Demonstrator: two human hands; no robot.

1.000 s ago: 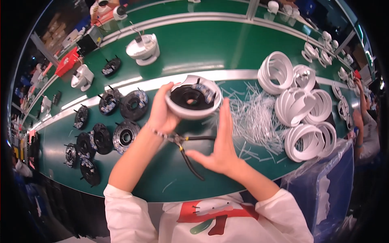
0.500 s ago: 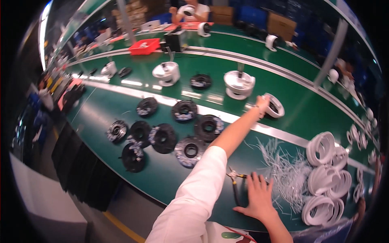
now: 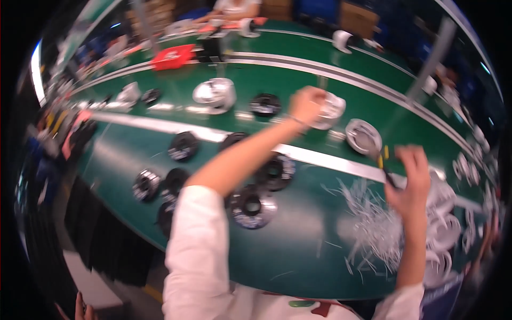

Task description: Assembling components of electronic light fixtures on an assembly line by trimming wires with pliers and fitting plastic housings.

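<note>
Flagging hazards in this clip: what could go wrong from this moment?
The left hand reaches far across to a white round part, so the sleeve could sweep the black round parts below it. The right hand carries pliers above the loose white strips, which may scatter.

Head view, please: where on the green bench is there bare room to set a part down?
Free: the green surface between the black ring parts and the pile of white clippings, and the strip behind the white line, left of the white housing. Crowded: the black ring cluster under the left arm and the stacked white rings by the right hand.
</note>
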